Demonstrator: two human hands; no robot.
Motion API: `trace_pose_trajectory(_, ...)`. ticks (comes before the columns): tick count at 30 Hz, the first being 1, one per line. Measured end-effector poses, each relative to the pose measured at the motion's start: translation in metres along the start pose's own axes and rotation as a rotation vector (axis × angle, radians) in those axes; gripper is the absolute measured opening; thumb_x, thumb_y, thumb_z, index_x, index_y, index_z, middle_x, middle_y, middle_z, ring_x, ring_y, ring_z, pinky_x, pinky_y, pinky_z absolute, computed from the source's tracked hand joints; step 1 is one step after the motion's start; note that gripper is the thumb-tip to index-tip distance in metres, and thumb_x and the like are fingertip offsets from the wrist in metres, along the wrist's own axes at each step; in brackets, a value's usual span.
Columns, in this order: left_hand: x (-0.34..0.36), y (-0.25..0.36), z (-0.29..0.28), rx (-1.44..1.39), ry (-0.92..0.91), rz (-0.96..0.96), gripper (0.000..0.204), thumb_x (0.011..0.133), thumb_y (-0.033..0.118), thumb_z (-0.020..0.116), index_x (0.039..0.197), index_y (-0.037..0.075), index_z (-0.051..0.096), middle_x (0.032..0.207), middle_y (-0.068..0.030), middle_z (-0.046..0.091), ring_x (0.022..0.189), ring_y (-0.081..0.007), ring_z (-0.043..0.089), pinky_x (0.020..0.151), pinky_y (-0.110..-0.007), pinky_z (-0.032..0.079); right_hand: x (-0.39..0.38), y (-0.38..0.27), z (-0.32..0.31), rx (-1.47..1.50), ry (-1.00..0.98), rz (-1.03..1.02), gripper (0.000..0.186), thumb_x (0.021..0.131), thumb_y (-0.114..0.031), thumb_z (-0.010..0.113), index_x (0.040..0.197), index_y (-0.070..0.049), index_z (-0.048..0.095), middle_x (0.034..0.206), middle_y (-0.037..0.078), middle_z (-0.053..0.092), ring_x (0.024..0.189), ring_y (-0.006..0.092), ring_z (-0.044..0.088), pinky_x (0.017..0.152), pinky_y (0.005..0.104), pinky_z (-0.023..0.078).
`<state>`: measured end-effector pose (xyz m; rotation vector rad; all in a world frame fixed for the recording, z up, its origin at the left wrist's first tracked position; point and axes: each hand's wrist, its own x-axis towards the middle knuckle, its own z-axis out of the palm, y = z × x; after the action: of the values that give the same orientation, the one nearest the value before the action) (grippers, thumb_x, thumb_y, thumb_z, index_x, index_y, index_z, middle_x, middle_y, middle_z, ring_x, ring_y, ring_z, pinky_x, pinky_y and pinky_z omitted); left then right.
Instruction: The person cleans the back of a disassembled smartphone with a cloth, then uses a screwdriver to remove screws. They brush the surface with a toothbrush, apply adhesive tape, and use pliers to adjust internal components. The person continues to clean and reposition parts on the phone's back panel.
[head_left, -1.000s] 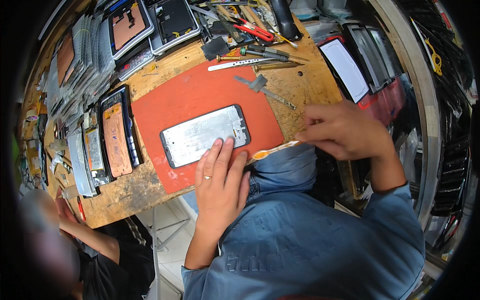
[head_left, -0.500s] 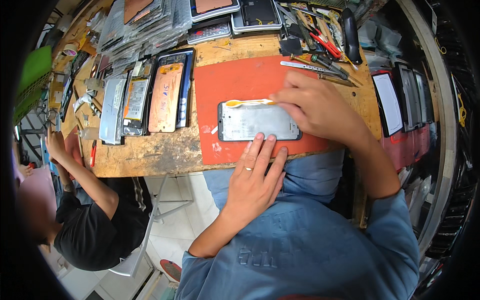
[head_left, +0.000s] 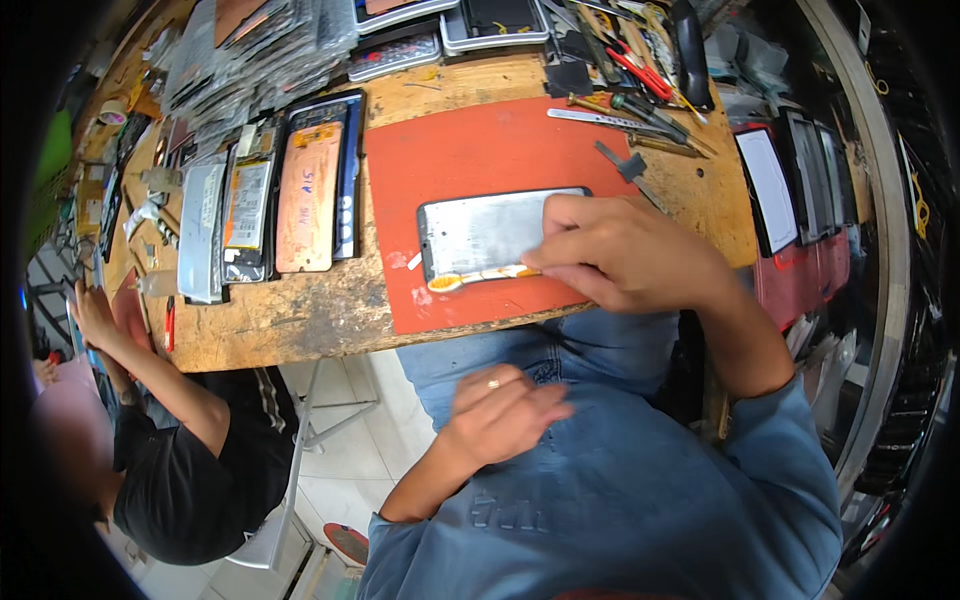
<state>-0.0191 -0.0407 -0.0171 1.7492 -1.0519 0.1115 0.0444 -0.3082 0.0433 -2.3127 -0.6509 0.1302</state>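
Note:
A phone frame (head_left: 480,235) with a silvery flat face and black rim lies tilted on the red mat (head_left: 450,150). My right hand (head_left: 630,250) is closed over its right part and pinches a white-and-orange toothbrush (head_left: 490,274). The brush lies along the frame's near long edge, its yellowish head at the near left corner. Part of the handle is hidden in my fingers. My left hand (head_left: 505,415), with a ring on it, hovers over my lap, off the bench. Its fingers are loosely bent and somewhat apart, with nothing seen in them.
Left of the mat stand phone parts, among them a copper-coloured back plate (head_left: 308,200) and a battery unit (head_left: 247,205). Bubble-wrapped panels (head_left: 260,70) pile up behind. Screwdrivers and tweezers (head_left: 600,118) lie at the far right. Another person (head_left: 205,455) sits at the left.
My left hand has lifted off the phone frame and drawn back over my lap. The toothbrush has gone from the frame's far edge to its near edge, and the frame has turned slightly.

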Motion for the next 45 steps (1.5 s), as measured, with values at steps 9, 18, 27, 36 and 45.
trace_pose_trajectory(9, 0.013, -0.016, -0.020, 0.374, 0.240, -0.370, 0.043, 0.104, 0.018, 0.069, 0.142, -0.002, 0.065, 0.130, -0.0211, 0.071, 0.124, -0.0409, 0.066, 0.115, -0.058, 0.048, -0.097, 0.008, -0.059, -0.238, 0.151, 0.302, 0.024, 0.090, -0.002, 0.080, 0.113, -0.009, 0.083, 0.093, 0.009, 0.065, 0.081, 0.0305, 0.069, 0.070, 0.0408, 0.054)
trace_pose_trajectory(18, 0.056, -0.005, 0.028, 0.276, -0.361, 0.031, 0.064, 0.091, 0.032, 0.086, 0.144, 0.000, 0.068, 0.155, -0.0254, 0.060, 0.150, -0.0464, 0.053, 0.127, -0.061, 0.038, -0.106, 0.003, -0.015, -0.326, 0.446, 0.375, 0.031, 0.090, 0.005, 0.082, 0.118, -0.006, 0.084, 0.096, 0.009, 0.065, 0.077, 0.0235, 0.069, 0.065, 0.0362, 0.054)
trace_pose_trajectory(27, 0.055, 0.004, 0.007, 0.697, -0.343, -0.222, 0.054, 0.102, 0.034, 0.075, 0.146, 0.004, 0.068, 0.158, -0.0272, 0.059, 0.155, -0.0480, 0.050, 0.127, -0.056, 0.040, -0.084, 0.013, -0.021, -0.329, 0.472, 0.280, 0.019, 0.095, -0.005, 0.080, 0.114, -0.007, 0.081, 0.097, 0.008, 0.065, 0.074, 0.0260, 0.070, 0.062, 0.0401, 0.055)
trace_pose_trajectory(36, 0.048, -0.001, -0.004, 0.546, -0.112, -0.181, 0.050, 0.091, 0.016, 0.082, 0.138, 0.003, 0.073, 0.139, -0.0184, 0.069, 0.132, -0.0380, 0.065, 0.112, -0.054, 0.050, -0.066, 0.008, -0.007, -0.114, 0.472, 0.211, 0.019, 0.095, -0.003, 0.078, 0.114, -0.003, 0.081, 0.097, 0.011, 0.065, 0.079, 0.0283, 0.069, 0.067, 0.0403, 0.056)
trace_pose_trajectory(45, 0.049, 0.001, 0.021, 0.301, -0.129, 0.102, 0.043, 0.086, 0.014, 0.086, 0.128, 0.008, 0.080, 0.129, -0.0130, 0.070, 0.123, -0.0310, 0.066, 0.113, -0.049, 0.054, -0.068, 0.007, -0.009, -0.047, 0.367, 0.252, 0.018, 0.096, -0.007, 0.077, 0.113, -0.005, 0.081, 0.100, 0.011, 0.066, 0.082, 0.0302, 0.071, 0.069, 0.0430, 0.055)
